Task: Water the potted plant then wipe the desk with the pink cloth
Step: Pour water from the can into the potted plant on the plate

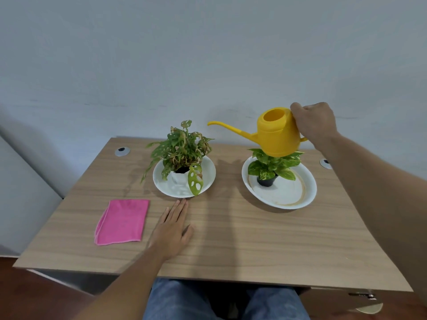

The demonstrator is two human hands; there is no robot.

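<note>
My right hand grips the handle of a yellow watering can held in the air above the right-hand plant. Its long spout points left, towards the other plant, and the can is roughly level. A leafy plant in a white pot stands on a white plate at the desk's middle. A smaller plant in a black pot stands on a second white plate, partly hidden by the can. The folded pink cloth lies flat at the front left. My left hand rests palm down beside the cloth, fingers apart.
The wooden desk stands against a pale wall. Two round cable grommets sit at the back left and back right. A brown stain ring marks the right plate. My knees in jeans show below the front edge.
</note>
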